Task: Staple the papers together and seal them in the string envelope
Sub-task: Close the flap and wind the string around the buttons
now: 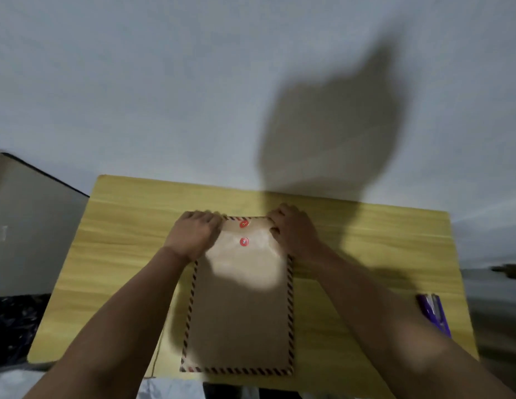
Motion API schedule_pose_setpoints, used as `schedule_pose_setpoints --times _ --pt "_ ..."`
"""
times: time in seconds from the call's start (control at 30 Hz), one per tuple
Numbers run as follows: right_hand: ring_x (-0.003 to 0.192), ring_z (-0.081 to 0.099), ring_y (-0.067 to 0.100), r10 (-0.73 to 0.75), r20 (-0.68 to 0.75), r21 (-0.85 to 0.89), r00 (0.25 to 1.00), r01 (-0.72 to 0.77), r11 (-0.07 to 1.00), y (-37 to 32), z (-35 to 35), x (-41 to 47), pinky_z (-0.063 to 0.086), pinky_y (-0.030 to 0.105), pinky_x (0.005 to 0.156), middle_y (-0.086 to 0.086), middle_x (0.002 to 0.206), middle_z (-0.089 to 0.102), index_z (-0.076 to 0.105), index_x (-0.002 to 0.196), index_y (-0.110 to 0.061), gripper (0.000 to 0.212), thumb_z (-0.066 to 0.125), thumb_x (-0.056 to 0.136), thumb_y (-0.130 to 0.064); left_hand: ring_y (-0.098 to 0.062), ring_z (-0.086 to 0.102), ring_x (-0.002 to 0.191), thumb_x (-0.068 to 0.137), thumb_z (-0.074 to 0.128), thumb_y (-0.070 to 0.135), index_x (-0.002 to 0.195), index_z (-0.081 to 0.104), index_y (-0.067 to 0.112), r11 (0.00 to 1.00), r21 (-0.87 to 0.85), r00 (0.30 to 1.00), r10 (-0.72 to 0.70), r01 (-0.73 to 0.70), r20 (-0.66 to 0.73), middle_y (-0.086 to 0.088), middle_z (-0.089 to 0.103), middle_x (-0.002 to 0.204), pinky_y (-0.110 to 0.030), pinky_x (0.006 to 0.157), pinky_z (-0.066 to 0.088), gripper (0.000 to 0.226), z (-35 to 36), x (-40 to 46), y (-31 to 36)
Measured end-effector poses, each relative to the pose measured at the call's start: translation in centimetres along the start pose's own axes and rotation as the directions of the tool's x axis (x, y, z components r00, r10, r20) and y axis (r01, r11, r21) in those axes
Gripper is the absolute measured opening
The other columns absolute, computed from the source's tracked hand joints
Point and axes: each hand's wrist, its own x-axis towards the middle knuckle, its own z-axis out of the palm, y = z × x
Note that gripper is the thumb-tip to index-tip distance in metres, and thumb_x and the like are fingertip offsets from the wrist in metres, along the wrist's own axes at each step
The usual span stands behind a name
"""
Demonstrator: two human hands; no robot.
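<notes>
String envelope point(239, 306) lies flat mid-surface point(130, 226), long axis running away from me, flap end far. My left hand point(193, 234) and right hand point(294, 230) press flap corners, fingers curled. Red buttons point(244, 232) between hands, equally near. Stapler point(435, 313) well right.

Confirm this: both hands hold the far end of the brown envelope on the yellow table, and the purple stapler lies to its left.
Not quite. The head view shows the purple stapler to the right of the envelope, near the table's right edge. The rest stands: the left hand and right hand hold its far end.
</notes>
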Motion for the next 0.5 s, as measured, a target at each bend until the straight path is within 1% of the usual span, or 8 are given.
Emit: schedule_pose_setpoints --times 0.07,0.13,0.2,0.27,0.33,0.43,0.47,0.5 --pt "0.097 0.062 0.032 0.029 -0.01 0.055 1.0 -0.029 0.998 0.5 1.6 0.2 0.054 0.044 0.08 0.007 0.112 0.063 0.072 0.115 -0.018 0.034 0.065 0.082 -0.024 -0.033 0.066 0.122 0.097 0.05 0.03 0.128 0.065 0.017 1.0 -0.008 1.0 -0.003 0.003 -0.006 -0.007 0.068 0.135 -0.045 0.094 0.053 0.037 2.4 0.0 -0.4" --pt "0.099 0.064 0.032 0.037 -0.075 0.091 0.996 -0.03 0.995 0.9 2.9 0.1 0.055 0.046 0.083 0.006 0.114 0.066 0.074 0.117 -0.019 0.037 0.058 0.086 -0.028 -0.033 0.05 0.142 0.092 0.05 0.032 0.143 0.056 0.018 1.0 -0.019 0.999 0.022 -0.022 0.024 -0.008 0.054 0.152 -0.051 0.108 0.047 0.054 3.9 0.1 -0.4" --pt "0.102 0.064 0.03 0.017 -0.115 0.058 0.993 -0.011 0.998 1.0 3.9 -0.2 0.054 0.047 0.085 0.005 0.115 0.068 0.076 0.115 -0.019 0.038 0.055 0.089 -0.036 -0.034 0.03 0.156 0.091 0.045 0.036 0.157 0.041 0.017 0.995 -0.003 0.995 0.098 -0.098 0.026 -0.01 0.036 0.167 -0.059 0.122 0.031 0.069 5.2 -0.2 -0.3" --pt "0.106 0.063 0.029 -0.032 -0.14 -0.009 0.99 0.031 0.999 0.7 4.9 -1.0 0.052 0.045 0.09 0.005 0.116 0.069 0.076 0.11 -0.02 0.042 0.056 0.089 -0.05 -0.033 0.016 0.161 0.097 0.042 0.039 0.162 0.031 0.018 0.991 -0.028 0.991 0.133 -0.134 -0.031 -0.011 0.023 0.172 -0.063 0.125 0.019 0.07 6.6 -0.6 -0.1" --pt "0.105 0.064 0.029 -0.062 -0.197 -0.051 0.978 0.052 0.997 0.3 5.8 -2.0 0.05 0.044 0.091 0.004 0.114 0.069 0.077 0.105 -0.02 0.041 0.06 0.089 -0.054 -0.029 0.01 0.162 0.102 0.039 0.048 0.164 0.027 0.021 0.99 -0.065 0.99 0.12 -0.125 -0.076 -0.008 0.019 0.173 -0.063 0.126 0.015 0.068 7.5 -1.0 -0.2" --pt "0.091 0.065 0.026 -0.075 -0.321 -0.1 0.944 0.045 0.994 -0.1 6.5 -2.3 0.046 0.042 0.089 -0.001 0.099 0.07 0.078 0.095 -0.024 0.026 0.064 0.092 -0.045 -0.025 0.006 0.163 0.103 0.031 0.059 0.165 0.023 0.027 0.988 -0.08 0.987 0.126 -0.134 -0.1 -0.004 0.014 0.174 -0.06 0.128 0.012 0.07 8.0 -1.2 -0.6" --pt "0.086 0.066 0.025 -0.074 -0.342 -0.088 0.937 0.047 0.995 -0.4 6.3 -2.0 0.046 0.041 0.086 -0.002 0.096 0.07 0.078 0.096 -0.024 0.023 0.063 0.093 -0.041 -0.025 0.005 0.163 0.103 0.028 0.061 0.165 0.021 0.029 0.987 -0.078 0.986 0.13 -0.138 -0.105 -0.003 0.012 0.174 -0.06 0.128 0.011 0.071 8.1 -1.1 -0.7" --pt "0.082 0.067 0.025 -0.077 -0.334 -0.061 0.939 0.06 0.996 -0.7 6.0 -1.3 0.047 0.039 0.081 -0.001 0.095 0.07 0.077 0.101 -0.024 0.021 0.062 0.094 -0.037 -0.024 0.004 0.163 0.103 0.026 0.063 0.165 0.02 0.03 0.987 -0.076 0.985 0.132 -0.141 -0.112 -0.003 0.011 0.175 -0.059 0.129 0.01 0.071 8.2 -1.0 -0.8"
